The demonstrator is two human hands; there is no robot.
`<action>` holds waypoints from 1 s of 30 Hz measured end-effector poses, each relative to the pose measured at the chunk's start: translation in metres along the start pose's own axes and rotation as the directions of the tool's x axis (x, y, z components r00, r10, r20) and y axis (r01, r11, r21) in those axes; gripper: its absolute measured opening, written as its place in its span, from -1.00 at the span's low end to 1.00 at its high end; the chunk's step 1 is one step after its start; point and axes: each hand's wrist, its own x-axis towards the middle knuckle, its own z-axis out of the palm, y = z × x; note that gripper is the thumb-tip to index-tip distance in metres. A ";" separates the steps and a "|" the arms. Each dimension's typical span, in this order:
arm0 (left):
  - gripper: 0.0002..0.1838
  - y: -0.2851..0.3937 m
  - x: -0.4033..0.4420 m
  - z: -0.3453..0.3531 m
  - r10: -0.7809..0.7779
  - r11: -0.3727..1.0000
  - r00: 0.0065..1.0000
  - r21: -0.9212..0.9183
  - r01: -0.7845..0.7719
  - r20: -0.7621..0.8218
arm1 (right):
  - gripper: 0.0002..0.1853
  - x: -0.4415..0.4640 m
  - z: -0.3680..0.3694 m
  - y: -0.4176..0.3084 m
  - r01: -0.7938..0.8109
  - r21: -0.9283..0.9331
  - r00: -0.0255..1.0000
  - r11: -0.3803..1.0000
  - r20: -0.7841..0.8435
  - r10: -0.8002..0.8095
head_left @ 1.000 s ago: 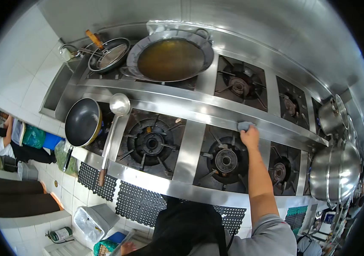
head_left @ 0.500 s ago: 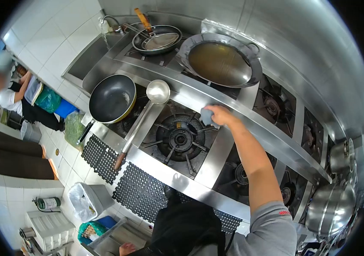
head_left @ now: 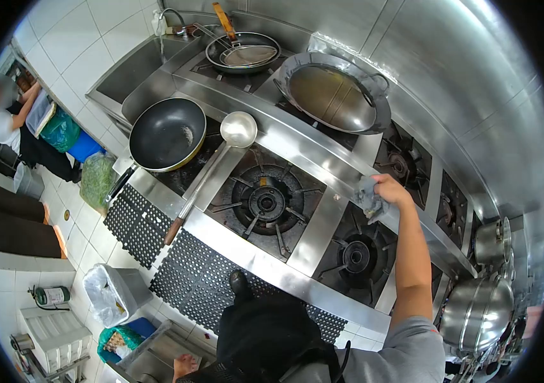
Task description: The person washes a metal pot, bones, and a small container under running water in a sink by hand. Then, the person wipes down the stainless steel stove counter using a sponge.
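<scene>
My right hand [head_left: 392, 191] is closed on a grey cloth [head_left: 370, 199], which hangs against the steel ledge [head_left: 323, 159] between the two rows of burners. Below the cloth is a front burner [head_left: 355, 255]; another burner [head_left: 266, 202] lies to its left. Low in the picture, my left hand [head_left: 184, 366] shows near a steel surface, its fingers partly visible; whether it holds anything is unclear. A black wok [head_left: 167, 134] and a long-handled ladle [head_left: 238, 129] rest on the stove's left part.
A wide pan of brownish liquid [head_left: 332, 96] and a pan with strainers [head_left: 244, 55] stand on the back row. Steel pots [head_left: 478, 313] are at the right, a lined bin [head_left: 115, 293] at lower left. A person [head_left: 23, 127] stands far left.
My right hand first moved left along the ledge with the cloth, then back to the right. The camera view has turned and shifted. The cloth now hangs looser.
</scene>
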 end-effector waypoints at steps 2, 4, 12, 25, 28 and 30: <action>-0.79 -0.002 0.010 0.000 0.200 0.967 0.974 0.139 -0.214 0.106 | -0.64 -0.005 0.012 0.001 0.048 0.021 0.993 0.999 -0.106 -0.045; -0.77 0.027 0.000 0.003 -0.063 0.998 0.997 0.010 0.064 -0.050 | -0.65 0.012 0.036 0.025 0.165 0.149 0.965 0.975 -0.230 -0.128; -0.79 0.045 -0.019 -0.009 -0.137 0.978 0.981 -0.174 0.113 -0.135 | -0.52 0.038 0.145 0.002 -0.045 -0.488 0.880 0.872 -0.433 -0.197; -0.84 0.010 -0.079 0.058 -0.212 0.902 0.948 -0.421 0.097 -0.237 | -0.32 -0.040 0.043 0.017 0.296 0.929 0.768 -0.224 -0.370 -0.523; -0.84 -0.010 -0.090 0.091 -0.160 0.944 0.964 -0.318 0.087 -0.212 | -0.51 -0.055 0.067 -0.030 0.263 0.891 0.645 -0.369 -0.447 -0.619; -0.85 -0.015 -0.097 0.101 -0.119 0.987 0.974 -0.130 0.095 -0.191 | -0.52 -0.042 0.104 -0.051 0.237 0.907 0.632 -0.347 -0.415 -0.654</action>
